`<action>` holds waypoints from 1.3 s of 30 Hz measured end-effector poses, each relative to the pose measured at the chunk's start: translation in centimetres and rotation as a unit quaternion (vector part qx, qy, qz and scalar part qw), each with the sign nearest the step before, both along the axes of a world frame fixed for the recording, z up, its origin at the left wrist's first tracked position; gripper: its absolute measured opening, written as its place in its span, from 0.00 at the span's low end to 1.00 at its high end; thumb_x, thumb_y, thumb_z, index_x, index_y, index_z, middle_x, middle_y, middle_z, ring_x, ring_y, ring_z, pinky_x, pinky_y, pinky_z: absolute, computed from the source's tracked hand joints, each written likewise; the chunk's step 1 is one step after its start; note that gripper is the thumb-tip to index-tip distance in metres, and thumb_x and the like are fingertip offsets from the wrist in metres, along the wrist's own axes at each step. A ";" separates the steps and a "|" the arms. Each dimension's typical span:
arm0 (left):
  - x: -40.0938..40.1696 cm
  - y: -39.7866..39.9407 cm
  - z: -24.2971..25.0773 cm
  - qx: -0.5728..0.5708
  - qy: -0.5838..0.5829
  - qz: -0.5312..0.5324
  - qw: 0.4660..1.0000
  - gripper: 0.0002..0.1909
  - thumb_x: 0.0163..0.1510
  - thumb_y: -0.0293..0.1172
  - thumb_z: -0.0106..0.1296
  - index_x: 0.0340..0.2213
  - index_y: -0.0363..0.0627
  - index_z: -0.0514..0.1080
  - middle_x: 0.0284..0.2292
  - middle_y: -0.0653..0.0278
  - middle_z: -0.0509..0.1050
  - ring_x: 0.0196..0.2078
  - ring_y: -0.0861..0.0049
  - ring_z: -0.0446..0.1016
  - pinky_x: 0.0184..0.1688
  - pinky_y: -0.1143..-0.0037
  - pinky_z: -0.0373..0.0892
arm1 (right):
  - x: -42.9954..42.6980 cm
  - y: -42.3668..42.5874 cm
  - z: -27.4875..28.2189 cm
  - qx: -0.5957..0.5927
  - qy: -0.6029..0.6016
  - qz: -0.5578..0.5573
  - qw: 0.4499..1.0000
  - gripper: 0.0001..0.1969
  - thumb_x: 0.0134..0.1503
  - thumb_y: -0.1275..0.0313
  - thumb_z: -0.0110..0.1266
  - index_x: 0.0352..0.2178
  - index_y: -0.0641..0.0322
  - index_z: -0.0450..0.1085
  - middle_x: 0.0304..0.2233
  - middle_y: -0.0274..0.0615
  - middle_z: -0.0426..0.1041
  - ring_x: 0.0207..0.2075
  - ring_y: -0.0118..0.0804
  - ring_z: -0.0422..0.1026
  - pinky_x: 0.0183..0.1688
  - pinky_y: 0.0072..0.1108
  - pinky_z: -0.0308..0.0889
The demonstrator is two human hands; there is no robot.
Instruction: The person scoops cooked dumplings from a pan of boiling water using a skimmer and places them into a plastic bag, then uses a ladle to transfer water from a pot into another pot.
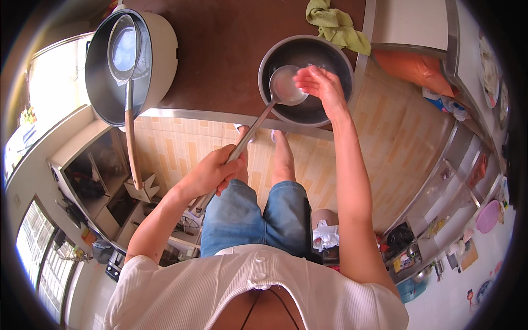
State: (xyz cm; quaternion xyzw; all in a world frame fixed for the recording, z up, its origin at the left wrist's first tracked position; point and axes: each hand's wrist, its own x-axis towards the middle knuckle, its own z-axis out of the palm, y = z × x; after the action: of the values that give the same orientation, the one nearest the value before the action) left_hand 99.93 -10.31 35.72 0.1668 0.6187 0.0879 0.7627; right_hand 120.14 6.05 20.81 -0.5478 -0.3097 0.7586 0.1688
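Observation:
My left hand (216,169) is shut around the long metal handle of a ladle (256,127). The ladle's round bowl (284,95) is over the inside of a dark round metal basin (274,51) at the counter's front edge. My right hand (326,90) reaches over the basin, its fingers slightly apart and holding nothing. Its fingertips overlap the rim of the ladle's bowl; whether they touch it I cannot tell. What looks like clear liquid lies in the basin, partly hidden by the ladle and hand.
A white-sided pot (163,53) with a dark inside stands at left. A fine-mesh strainer (133,76) rests on it, its wooden handle jutting past the edge of the brown countertop (218,53). Behind the basin lies a crumpled green cloth (336,24). An orange plastic bag (412,70) is at right.

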 end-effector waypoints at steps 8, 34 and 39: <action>0.1 1.5 0.4 -0.050 -0.075 0.041 0.995 0.11 0.52 0.31 0.39 0.34 0.35 0.62 0.14 0.71 0.57 0.11 0.87 0.57 0.12 0.84 0.57 | -1.4 -0.8 -0.4 0.638 -0.240 0.259 0.685 0.18 0.38 0.76 0.58 0.34 0.55 0.65 0.31 0.38 0.65 0.36 0.38 0.64 0.38 0.26 0.63; 1.5 -6.6 -3.4 0.371 0.385 -0.251 0.807 0.12 0.47 0.29 0.47 0.35 0.40 0.63 0.24 0.59 0.69 0.21 0.63 0.69 0.22 0.71 0.66 | 0.8 -3.9 -1.4 0.243 0.102 -0.062 0.963 0.13 0.53 0.77 0.43 0.42 0.62 0.66 0.43 0.39 0.67 0.47 0.30 0.64 0.48 0.22 0.60; 1.1 -7.6 -4.4 0.365 0.372 -0.253 0.815 0.14 0.46 0.30 0.50 0.35 0.43 0.62 0.25 0.59 0.68 0.22 0.63 0.70 0.22 0.71 0.66 | 0.9 -3.6 0.1 0.142 0.193 -0.099 0.966 0.15 0.51 0.77 0.45 0.43 0.62 0.64 0.45 0.40 0.66 0.48 0.33 0.63 0.50 0.22 0.59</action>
State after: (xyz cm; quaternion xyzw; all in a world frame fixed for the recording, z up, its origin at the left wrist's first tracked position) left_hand 101.03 -17.95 31.34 0.6039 0.7136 0.0425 0.3525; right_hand 120.99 2.46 20.91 -0.3889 -0.3202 0.7777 0.3761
